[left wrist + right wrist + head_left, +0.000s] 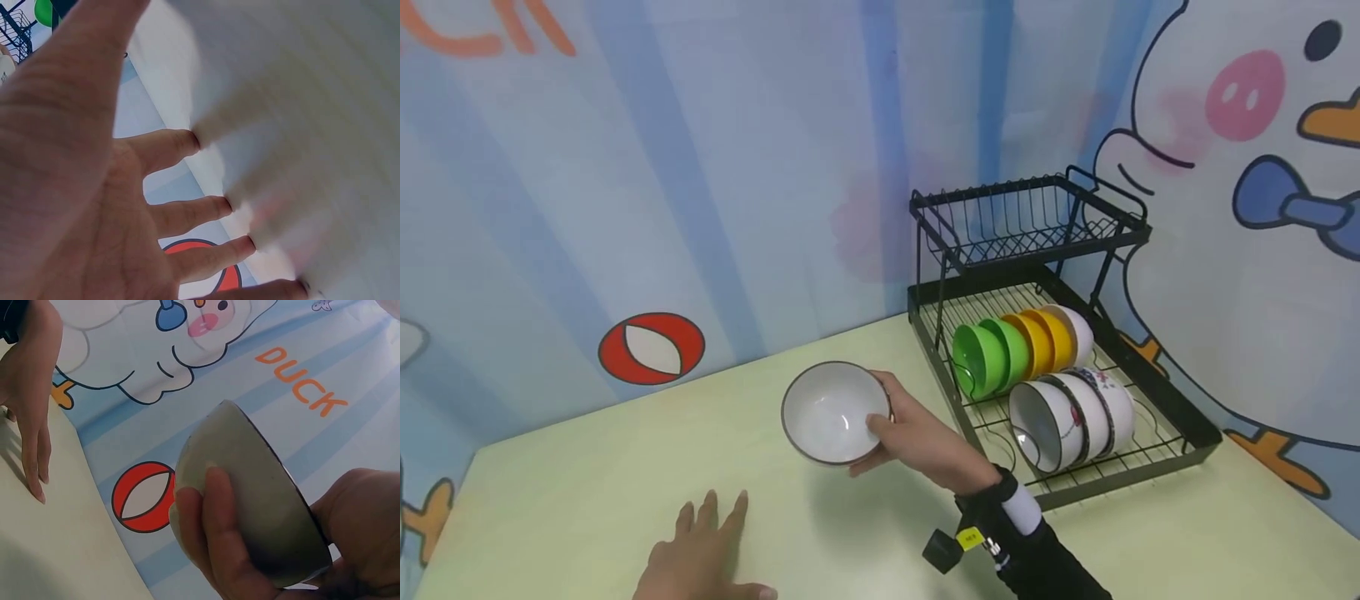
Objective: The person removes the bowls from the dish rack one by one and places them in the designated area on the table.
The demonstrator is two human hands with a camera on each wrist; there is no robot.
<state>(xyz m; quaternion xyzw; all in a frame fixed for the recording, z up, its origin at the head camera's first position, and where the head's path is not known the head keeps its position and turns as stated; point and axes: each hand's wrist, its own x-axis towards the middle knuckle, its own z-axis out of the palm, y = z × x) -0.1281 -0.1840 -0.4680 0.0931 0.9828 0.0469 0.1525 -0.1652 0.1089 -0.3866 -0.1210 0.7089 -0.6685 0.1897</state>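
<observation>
A white bowl with a thin dark rim (822, 417) is held above the table by my right hand (917, 433). The thumb lies over the rim inside the bowl, while the other fingers curl beneath it; the right wrist view shows them against the bowl's outer wall (262, 506). My left hand (696, 550) is spread at the lower left, holding nothing. In the left wrist view its fingertips (187, 142) touch the tabletop. Right of the held bowl, the rack's lower tier carries green bowls (988, 358), yellow bowls (1037, 337) and white patterned bowls (1071, 421), all on their sides.
A black two-tier dish rack (947, 333) stands at the right on the pale table (587, 475). Its upper wire basket (1030, 221) overhangs the back of the lower tier. Behind the table hangs a blue striped cloth (760, 167) with cartoon prints.
</observation>
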